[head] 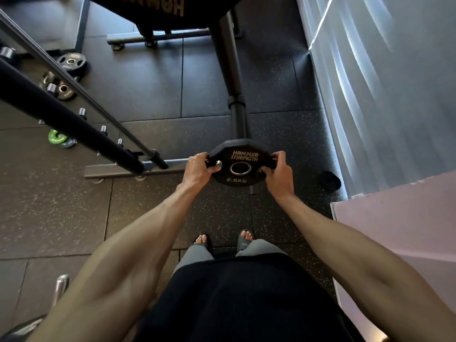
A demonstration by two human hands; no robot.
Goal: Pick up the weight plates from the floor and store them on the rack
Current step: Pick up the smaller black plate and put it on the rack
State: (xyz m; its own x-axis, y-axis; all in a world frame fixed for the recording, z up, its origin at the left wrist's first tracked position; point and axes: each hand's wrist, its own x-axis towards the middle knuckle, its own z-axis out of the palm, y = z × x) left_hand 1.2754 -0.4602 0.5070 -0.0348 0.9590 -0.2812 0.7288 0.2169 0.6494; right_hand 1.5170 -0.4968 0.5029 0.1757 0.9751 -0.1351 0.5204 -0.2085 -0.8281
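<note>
A small black weight plate [240, 162] marked 2.5 kg is held flat in front of me, above the floor. My left hand [199, 168] grips its left edge and my right hand [280, 174] grips its right edge, fingers curled round the rim. A black rack [98, 138] with short chrome pegs slopes away at the left. On the floor beyond it lie a green plate [57, 137], a dark plate with a steel hub [63, 89] and a bigger black plate [71, 61].
A black machine post [233, 77] and its base bar stand just behind the held plate. A small black object [329, 180] lies by the grey curtain at the right. A pale box [394, 230] is at my right. My sandalled feet [222, 240] stand on rubber tiles.
</note>
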